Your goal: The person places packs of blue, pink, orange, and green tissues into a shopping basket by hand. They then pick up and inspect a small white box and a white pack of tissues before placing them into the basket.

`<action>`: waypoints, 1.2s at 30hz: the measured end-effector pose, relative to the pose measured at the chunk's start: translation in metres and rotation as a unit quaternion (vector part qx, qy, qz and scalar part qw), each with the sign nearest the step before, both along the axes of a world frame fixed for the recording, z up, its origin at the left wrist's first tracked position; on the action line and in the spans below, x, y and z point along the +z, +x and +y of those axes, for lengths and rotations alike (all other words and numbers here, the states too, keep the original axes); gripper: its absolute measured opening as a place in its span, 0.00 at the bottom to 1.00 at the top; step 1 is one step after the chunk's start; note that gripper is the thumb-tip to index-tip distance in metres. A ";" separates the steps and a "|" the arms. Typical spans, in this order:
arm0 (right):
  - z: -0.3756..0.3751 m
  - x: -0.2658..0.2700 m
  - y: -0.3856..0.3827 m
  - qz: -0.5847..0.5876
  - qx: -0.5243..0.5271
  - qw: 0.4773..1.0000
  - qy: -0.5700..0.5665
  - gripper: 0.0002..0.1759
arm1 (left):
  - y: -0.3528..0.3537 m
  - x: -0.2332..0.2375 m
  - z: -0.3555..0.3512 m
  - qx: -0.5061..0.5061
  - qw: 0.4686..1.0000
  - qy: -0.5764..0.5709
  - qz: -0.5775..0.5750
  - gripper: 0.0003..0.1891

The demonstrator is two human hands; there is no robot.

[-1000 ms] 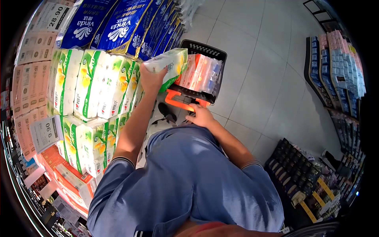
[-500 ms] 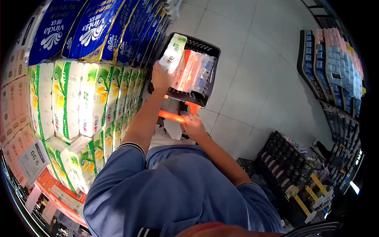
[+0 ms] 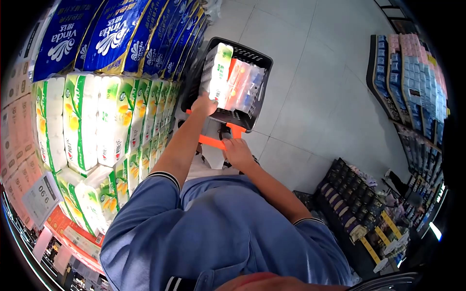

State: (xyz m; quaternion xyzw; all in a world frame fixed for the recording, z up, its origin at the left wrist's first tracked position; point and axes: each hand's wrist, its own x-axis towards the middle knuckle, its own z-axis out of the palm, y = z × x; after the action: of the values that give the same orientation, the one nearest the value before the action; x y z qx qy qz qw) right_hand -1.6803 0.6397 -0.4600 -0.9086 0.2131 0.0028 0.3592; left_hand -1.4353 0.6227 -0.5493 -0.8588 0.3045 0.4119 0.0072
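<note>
A black shopping basket (image 3: 266, 62) with an orange handle (image 3: 212, 141) stands in front of me. Inside it, along the left side, lies a white and green toilet paper pack (image 3: 218, 70). My left hand (image 3: 204, 105) is at the near end of that pack, its fingers curled against it and partly hidden. Beside the pack are an orange-red package (image 3: 237, 80) and a clear-wrapped white and blue package (image 3: 251, 87). My right hand (image 3: 237, 151) is wrapped round the orange handle.
To my left, green and white toilet paper packs (image 3: 114, 121) are stacked below blue Vinda packs (image 3: 109, 41). A price card (image 3: 42, 198) hangs there. Shelves of blue and pink packages (image 3: 417, 82) stand at far right, a dark-boxed display (image 3: 347, 199) at lower right.
The toilet paper pack has settled into the basket along its left side. My left hand has moved down to its near end. My right hand stays on the handle.
</note>
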 end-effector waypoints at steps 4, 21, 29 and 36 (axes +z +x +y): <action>0.000 -0.004 -0.002 -0.017 0.008 1.000 0.004 0.18 | 0.013 -0.051 -0.010 0.095 0.994 0.029 0.049 0.56; -0.004 -0.011 0.001 -0.022 0.006 0.999 -0.023 0.14 | 0.076 -0.142 0.007 -0.106 0.993 0.016 0.053 0.42; -0.034 -0.002 0.015 -0.038 -0.006 0.999 -0.037 0.14 | 0.034 0.089 -0.026 -0.187 0.979 -0.034 0.073 0.32; -0.062 -0.010 0.033 -0.024 -0.027 0.998 -0.042 0.17 | -0.022 0.152 0.058 -0.189 0.929 -0.279 -0.154 0.28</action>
State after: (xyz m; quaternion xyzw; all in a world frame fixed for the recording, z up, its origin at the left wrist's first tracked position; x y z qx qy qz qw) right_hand -1.6470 0.5779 -0.4696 -0.9166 0.2286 -0.0381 0.3256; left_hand -1.4575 0.6809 -0.3972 -0.8055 0.5591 0.1641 -0.1076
